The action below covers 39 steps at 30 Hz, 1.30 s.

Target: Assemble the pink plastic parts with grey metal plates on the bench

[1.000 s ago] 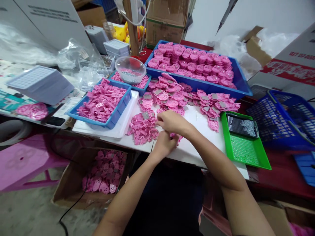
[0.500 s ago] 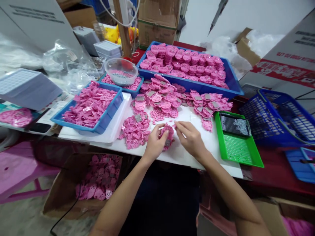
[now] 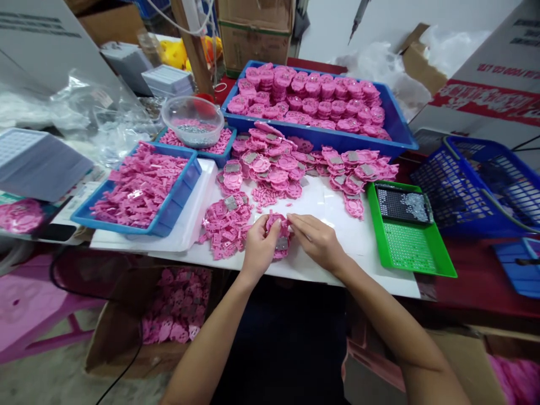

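My left hand (image 3: 259,244) is closed around the edge of a pink plastic part (image 3: 278,225) with a grey plate on it, thumb on top. Close against that part's right side is my right hand (image 3: 316,239), its fingers pinched together; whatever lies between the fingertips is too small to make out. Left of my hands lies a heap of pink bracket-like pieces (image 3: 225,228). Beyond them is a small spread of tiny pink pieces (image 3: 268,195), with piled pink parts with grey plates (image 3: 274,160) behind.
A blue tray of pink pieces (image 3: 158,225) stands left, with a clear bowl (image 3: 193,121) behind it. A large blue bin (image 3: 312,134) holds stacked pink parts at the back. On the right are a green tray (image 3: 439,259) of small metal pieces and a blue basket (image 3: 464,191).
My right hand has come in from the small pink pieces to the part in my left hand. The view has shifted slightly.
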{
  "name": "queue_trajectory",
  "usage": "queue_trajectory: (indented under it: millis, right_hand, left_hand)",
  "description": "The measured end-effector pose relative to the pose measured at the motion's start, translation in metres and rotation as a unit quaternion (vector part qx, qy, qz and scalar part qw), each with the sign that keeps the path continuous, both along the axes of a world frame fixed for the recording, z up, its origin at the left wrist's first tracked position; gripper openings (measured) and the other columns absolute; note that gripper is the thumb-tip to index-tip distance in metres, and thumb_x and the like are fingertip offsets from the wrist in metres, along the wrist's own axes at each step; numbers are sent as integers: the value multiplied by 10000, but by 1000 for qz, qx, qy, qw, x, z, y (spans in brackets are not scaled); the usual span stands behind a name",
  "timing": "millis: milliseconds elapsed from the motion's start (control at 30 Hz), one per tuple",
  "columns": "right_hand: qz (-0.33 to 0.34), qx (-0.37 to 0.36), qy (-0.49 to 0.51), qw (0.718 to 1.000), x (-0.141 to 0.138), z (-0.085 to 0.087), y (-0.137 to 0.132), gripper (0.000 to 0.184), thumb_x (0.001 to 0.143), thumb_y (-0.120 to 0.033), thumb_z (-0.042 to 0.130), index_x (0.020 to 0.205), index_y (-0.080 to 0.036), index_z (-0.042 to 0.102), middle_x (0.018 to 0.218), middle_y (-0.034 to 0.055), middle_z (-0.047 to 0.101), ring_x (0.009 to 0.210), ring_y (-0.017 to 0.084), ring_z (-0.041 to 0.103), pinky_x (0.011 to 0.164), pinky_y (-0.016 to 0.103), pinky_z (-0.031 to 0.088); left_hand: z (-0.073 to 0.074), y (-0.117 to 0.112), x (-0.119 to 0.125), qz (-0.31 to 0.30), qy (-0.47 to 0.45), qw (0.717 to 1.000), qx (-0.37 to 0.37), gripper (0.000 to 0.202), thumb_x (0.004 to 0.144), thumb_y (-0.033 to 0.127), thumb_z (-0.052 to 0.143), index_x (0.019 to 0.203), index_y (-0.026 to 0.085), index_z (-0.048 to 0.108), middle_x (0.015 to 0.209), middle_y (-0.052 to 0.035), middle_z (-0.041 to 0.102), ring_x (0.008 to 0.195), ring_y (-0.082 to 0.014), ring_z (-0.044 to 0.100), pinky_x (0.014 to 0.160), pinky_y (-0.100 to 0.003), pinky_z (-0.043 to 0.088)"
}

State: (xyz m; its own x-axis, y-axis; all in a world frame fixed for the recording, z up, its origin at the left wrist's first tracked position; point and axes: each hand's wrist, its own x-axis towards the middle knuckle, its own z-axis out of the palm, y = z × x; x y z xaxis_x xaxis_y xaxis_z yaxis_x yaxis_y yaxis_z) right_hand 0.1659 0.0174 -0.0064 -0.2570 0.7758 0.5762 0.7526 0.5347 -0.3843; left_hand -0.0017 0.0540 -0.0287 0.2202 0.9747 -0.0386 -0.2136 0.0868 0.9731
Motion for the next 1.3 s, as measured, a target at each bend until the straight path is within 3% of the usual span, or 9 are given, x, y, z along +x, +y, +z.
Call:
queue_trajectory:
  millis: [167,500,667,1033,1300]
  right_hand:
    - [-31,42,28,998,-6,1,2,403,980,-120,600,1369,-215,647,1228,94,759,1108,227,745,983,386,637]
    - [15,25,-24,999,-9,1,2,405,993,-94,536,1374,-169,650,1342,143,696,1266,259,668,1089,434,581]
    - [17,10,-33,999,-8,1,1,416,998,-100,527,1378,-213,651,1375,121,677,1281,262,657,1082,459,586]
    - [8,52,-62,997,-9,0,1,423,983,-81,525,1375,-178,650,1372,151,675,1230,272,686,1033,431,609]
    - [3,50,-28,998,-9,-1,-1,423,979,-114,554,1376,-221,652,1363,135,685,1227,277,683,1005,458,624]
  left_hand:
    - [0,1,-2,-33,-27,999,-19,290,910,467,669,967,186,630,832,2,652,727,-129,602,689,-227,501]
    - [-8,4,-3,-85,-41,995,26,213,911,359,677,1034,190,633,982,-36,668,943,-169,633,916,-293,518]
    - [-4,3,-3,-89,-43,995,23,212,911,367,667,1030,194,633,969,-36,672,914,-167,637,902,-299,529]
    - [1,1,-5,-94,-3,994,47,236,947,425,619,991,194,636,900,-22,660,849,-161,622,837,-274,526]
    - [4,-2,-7,-67,6,994,88,357,1001,488,530,1101,195,708,1109,-76,738,1071,-221,676,984,-336,525]
